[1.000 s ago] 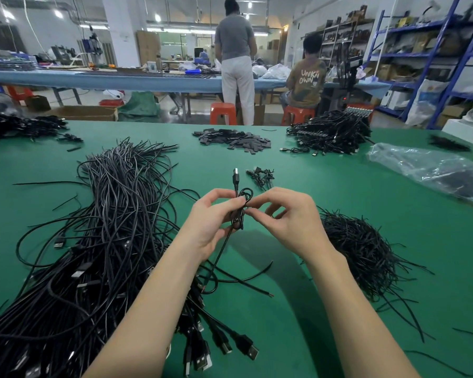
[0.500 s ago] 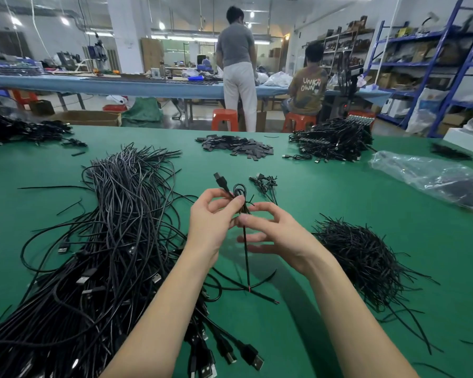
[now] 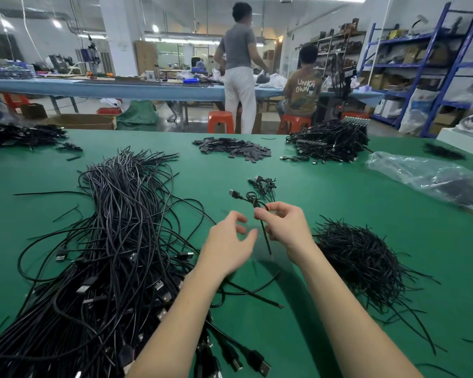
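Shirt back (image 3: 304,90) of the seated person: I read "UNKN" over "OWN" in pale letters on brown cloth.
Boxes (image 3: 376,81) on the blue shelves: the print is too small for me to read.
Pale sack (image 3: 419,109) beside the shelves: the blue print is blurred.

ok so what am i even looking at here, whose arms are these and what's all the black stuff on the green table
No machine here: these are a person's two bare arms, filmed by one wide camera worn on their head, looking forward and down. The right hand pinches a small coiled cable with a thin black tie hanging below it. The left hand is beside it, fingers relaxed, holding nothing. On the green table lie a big heap of loose cables on the left, a pile of short ties on the right, a few bundled cables just beyond the hands, and a clear plastic bag farther right.
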`<state>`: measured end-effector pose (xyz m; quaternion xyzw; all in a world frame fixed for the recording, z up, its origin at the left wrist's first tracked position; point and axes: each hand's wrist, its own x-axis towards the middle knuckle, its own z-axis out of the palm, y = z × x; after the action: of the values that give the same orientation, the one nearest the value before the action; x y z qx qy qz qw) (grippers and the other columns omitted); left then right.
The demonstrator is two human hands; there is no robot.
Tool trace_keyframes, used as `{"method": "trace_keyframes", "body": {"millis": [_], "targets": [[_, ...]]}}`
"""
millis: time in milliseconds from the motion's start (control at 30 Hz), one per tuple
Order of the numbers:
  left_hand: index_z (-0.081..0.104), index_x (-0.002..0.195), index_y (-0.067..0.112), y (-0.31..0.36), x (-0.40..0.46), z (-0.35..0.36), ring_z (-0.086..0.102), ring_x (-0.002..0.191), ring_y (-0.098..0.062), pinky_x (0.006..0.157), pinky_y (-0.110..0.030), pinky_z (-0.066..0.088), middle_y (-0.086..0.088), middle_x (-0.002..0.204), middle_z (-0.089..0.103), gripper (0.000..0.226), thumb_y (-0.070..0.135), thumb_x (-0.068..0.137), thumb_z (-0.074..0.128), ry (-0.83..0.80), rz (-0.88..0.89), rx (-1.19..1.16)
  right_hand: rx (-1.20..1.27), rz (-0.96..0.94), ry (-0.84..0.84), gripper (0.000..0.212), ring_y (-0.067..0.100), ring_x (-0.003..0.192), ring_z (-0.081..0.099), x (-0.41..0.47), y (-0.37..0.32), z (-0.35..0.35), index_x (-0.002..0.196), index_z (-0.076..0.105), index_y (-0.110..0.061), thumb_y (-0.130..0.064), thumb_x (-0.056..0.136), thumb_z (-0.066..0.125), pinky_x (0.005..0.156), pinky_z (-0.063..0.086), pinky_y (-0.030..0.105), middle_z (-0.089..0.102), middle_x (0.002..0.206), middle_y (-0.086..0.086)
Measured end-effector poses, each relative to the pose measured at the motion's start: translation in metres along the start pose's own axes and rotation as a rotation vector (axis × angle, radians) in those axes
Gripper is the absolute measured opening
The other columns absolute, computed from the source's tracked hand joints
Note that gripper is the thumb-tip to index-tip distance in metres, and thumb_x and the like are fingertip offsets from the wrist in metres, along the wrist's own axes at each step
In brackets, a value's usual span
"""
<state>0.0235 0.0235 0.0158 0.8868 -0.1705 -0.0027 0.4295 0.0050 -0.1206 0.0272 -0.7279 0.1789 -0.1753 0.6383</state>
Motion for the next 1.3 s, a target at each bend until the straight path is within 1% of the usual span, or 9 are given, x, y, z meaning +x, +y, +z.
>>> {"method": "trace_keyframes", "body": {"millis": [167, 333, 433, 533, 700, 800, 900, 1067, 1300], "targets": [[0.057, 0.112, 0.033, -0.003, -0.005, 0.002, 0.061, 0.102, -0.014, 0.086, -0.034, 0.048, 0.014, 0.111, 0.065, 0.03, 0.054, 0.09, 0.056, -0.093, 0.06, 0.314, -0.155, -0.045, 0.103, 0.009, 0.005, 0.044, 0.059, 0.057, 0.003, 0.017, 0.09, 0.068, -0.016, -0.012, 0.085, 0.074, 0.044, 0.047, 0.02, 0.07, 0.081, 0.004], [0.061, 0.112, 0.027, -0.002, -0.007, 0.002, 0.059, 0.109, -0.019, 0.092, -0.038, 0.051, 0.006, 0.114, 0.064, 0.033, 0.052, 0.092, 0.055, -0.134, 0.102, 0.411, -0.364, -0.056, 0.105, 0.018, 0.022, 0.065, 0.073, 0.106, -0.001, 0.026, 0.101, 0.067, -0.022, -0.012, 0.086, 0.064, 0.074, 0.063, 0.04, 0.074, 0.104, 0.005], [0.062, 0.113, 0.026, -0.003, -0.007, 0.001, 0.058, 0.11, -0.019, 0.091, -0.037, 0.05, 0.004, 0.116, 0.062, 0.033, 0.052, 0.093, 0.055, -0.149, 0.119, 0.429, -0.604, -0.007, 0.007, 0.038, 0.026, 0.074, 0.075, 0.118, 0.0, 0.027, 0.12, 0.065, -0.024, -0.015, 0.084, 0.058, 0.081, 0.062, 0.041, 0.069, 0.11, 0.005], [0.062, 0.112, 0.027, -0.003, -0.006, 0.001, 0.056, 0.112, -0.019, 0.09, -0.037, 0.049, 0.004, 0.118, 0.061, 0.033, 0.052, 0.093, 0.054, -0.158, 0.135, 0.445, -0.799, -0.076, -0.049, 0.048, 0.028, 0.103, 0.067, 0.116, 0.005, 0.028, 0.133, 0.06, -0.019, -0.017, 0.084, 0.059, 0.091, 0.056, 0.035, 0.065, 0.125, 0.009], [0.063, 0.112, 0.026, -0.004, -0.006, 0.002, 0.055, 0.111, -0.018, 0.088, -0.035, 0.047, 0.003, 0.117, 0.06, 0.033, 0.052, 0.093, 0.054, -0.173, 0.158, 0.453, -0.777, -0.179, -0.091, 0.048, 0.027, 0.124, 0.056, 0.11, 0.002, 0.025, 0.137, 0.059, -0.011, -0.018, 0.089, 0.062, 0.097, 0.043, 0.028, 0.062, 0.135, 0.011], [0.062, 0.111, 0.026, -0.004, -0.006, 0.002, 0.053, 0.111, -0.019, 0.09, -0.036, 0.046, 0.002, 0.116, 0.058, 0.032, 0.051, 0.094, 0.054, -0.199, 0.15, 0.455, -0.719, -0.187, -0.108, 0.038, 0.025, 0.113, 0.059, 0.104, -0.009, 0.015, 0.128, 0.064, -0.011, -0.016, 0.09, 0.06, 0.086, 0.04, 0.019, 0.066, 0.126, 0.009], [0.062, 0.111, 0.026, -0.003, -0.007, 0.002, 0.051, 0.113, -0.02, 0.095, -0.039, 0.047, 0.001, 0.116, 0.057, 0.029, 0.048, 0.095, 0.052, -0.223, 0.131, 0.459, -0.695, -0.196, -0.147, 0.023, 0.017, 0.094, 0.062, 0.086, -0.025, 0.001, 0.109, 0.073, -0.018, -0.02, 0.09, 0.06, 0.065, 0.043, 0.013, 0.071, 0.096, -0.003], [0.063, 0.115, 0.022, 0.001, -0.006, 0.001, 0.053, 0.115, -0.026, 0.097, -0.041, 0.046, -0.004, 0.121, 0.059, 0.029, 0.022, 0.099, 0.038, -0.21, 0.093, 0.426, -0.562, -0.127, -0.247, 0.011, 0.009, 0.067, 0.071, 0.027, -0.026, -0.031, 0.094, 0.072, -0.022, -0.022, 0.092, 0.062, 0.055, 0.052, 0.019, 0.077, 0.084, -0.005], [0.061, 0.109, 0.017, 0.006, -0.006, -0.001, 0.058, 0.107, -0.03, 0.096, -0.042, 0.047, -0.01, 0.117, 0.063, 0.027, 0.014, 0.095, 0.038, -0.095, 0.017, 0.268, -0.806, -0.149, -0.366, 0.007, 0.008, 0.078, 0.063, -0.026, 0.005, -0.024, 0.092, 0.074, -0.028, -0.03, 0.091, 0.067, 0.068, 0.042, 0.021, 0.075, 0.09, -0.007]]}}
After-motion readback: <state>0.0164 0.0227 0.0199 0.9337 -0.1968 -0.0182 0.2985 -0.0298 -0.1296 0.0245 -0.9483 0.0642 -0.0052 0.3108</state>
